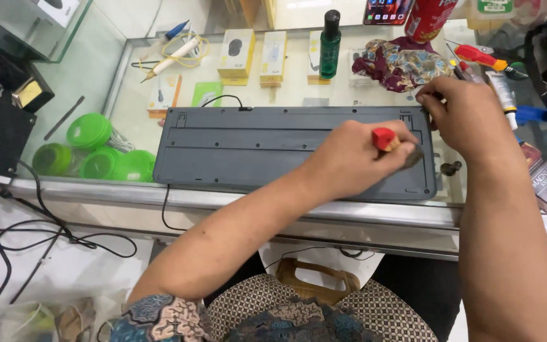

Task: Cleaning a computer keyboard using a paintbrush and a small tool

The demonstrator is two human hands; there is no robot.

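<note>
In the head view, you are leaning over a glass counter [64, 82] with a dark grey keyboard [254, 149] lying face down on it, its underside up and its long edge running across in front of you. Its black cable [223, 99] is leaving the far edge.

Your left hand [356, 158] is resting on the right part of the keyboard's back, fingers curled tight around a tool with a red handle [384, 138], probably a screwdriver; only the red end is showing above your knuckles, and a dark bit is sticking out past your fingers toward the keyboard's right edge.

Your right hand [466, 117] is sitting at the keyboard's far right corner, fingers bent and pinching at that corner; you cannot tell from here whether anything small is held between the fingertips.

Just off the keyboard's right edge, a small dark knob-like part [451, 168] is lying on the glass. Behind the keyboard, 3 small boxes [273, 56] are showing beneath the glass, a dark green bottle [330, 44] is standing upright, and a patterned cloth [400, 63] is lying crumpled near your right hand. A red-handled screwdriver [485, 58] is lying at the far right. To the left, green round lids [90, 131] are showing through the glass.
</note>
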